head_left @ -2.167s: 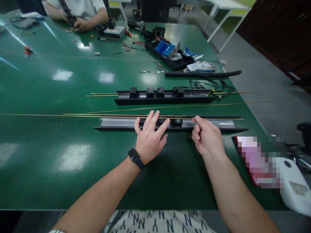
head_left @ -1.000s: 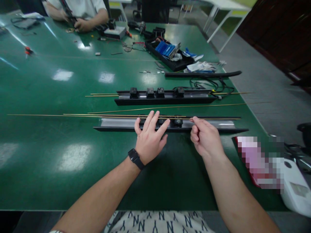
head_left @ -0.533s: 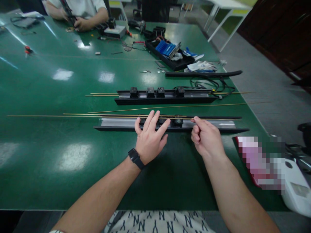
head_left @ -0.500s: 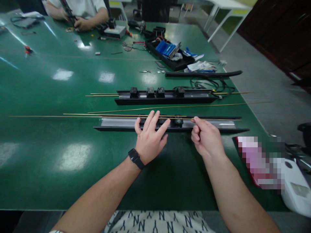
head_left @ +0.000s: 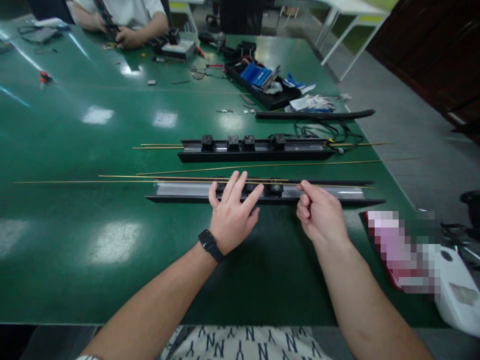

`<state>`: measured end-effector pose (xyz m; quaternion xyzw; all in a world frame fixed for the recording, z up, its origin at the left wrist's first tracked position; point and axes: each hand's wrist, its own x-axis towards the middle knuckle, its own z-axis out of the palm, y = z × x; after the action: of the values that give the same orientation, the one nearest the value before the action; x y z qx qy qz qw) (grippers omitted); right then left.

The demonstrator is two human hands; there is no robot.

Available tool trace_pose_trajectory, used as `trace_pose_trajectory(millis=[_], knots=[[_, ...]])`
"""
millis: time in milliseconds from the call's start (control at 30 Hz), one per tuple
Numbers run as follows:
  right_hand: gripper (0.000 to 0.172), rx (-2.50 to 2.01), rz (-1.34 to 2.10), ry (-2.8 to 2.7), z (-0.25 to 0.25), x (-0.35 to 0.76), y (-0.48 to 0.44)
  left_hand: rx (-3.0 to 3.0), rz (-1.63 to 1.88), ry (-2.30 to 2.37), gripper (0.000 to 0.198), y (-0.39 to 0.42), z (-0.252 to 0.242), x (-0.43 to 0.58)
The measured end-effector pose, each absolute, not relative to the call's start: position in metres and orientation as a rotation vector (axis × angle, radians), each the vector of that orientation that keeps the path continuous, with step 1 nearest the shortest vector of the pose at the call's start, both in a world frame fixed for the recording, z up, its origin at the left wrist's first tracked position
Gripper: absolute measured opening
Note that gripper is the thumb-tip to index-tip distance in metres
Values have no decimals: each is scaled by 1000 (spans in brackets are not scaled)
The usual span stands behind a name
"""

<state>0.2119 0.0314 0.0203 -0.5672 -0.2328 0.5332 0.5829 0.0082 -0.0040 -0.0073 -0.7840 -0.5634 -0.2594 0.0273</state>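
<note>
Brass rod (head_left: 112, 181) lay along the near black rail (head_left: 180, 198), pinched in the right hand (head_left: 320, 216); the left hand (head_left: 232, 212), fingers spread flat, pressed the rail's clips (head_left: 275, 188). Threading seemed underway, and feeding further would need a straight, steady slide

Co-worker (head_left: 123, 15) cut off above; pixelated object (head_left: 401, 250) unreadable.

Overhead glare patches on table (head_left: 112, 240), dim, wide-angle edge distortion
</note>
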Motion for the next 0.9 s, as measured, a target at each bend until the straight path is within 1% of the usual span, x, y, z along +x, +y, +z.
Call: trace_pose_trajectory(millis=[500,900], knots=[[23,-1289,1320,-590,20,213,30,-2417,-816,-1723,50,-4,-8,8],[20,-1295,1274,-550,21,211,31,-2426,-811,-1732,51,-5,-6,8]])
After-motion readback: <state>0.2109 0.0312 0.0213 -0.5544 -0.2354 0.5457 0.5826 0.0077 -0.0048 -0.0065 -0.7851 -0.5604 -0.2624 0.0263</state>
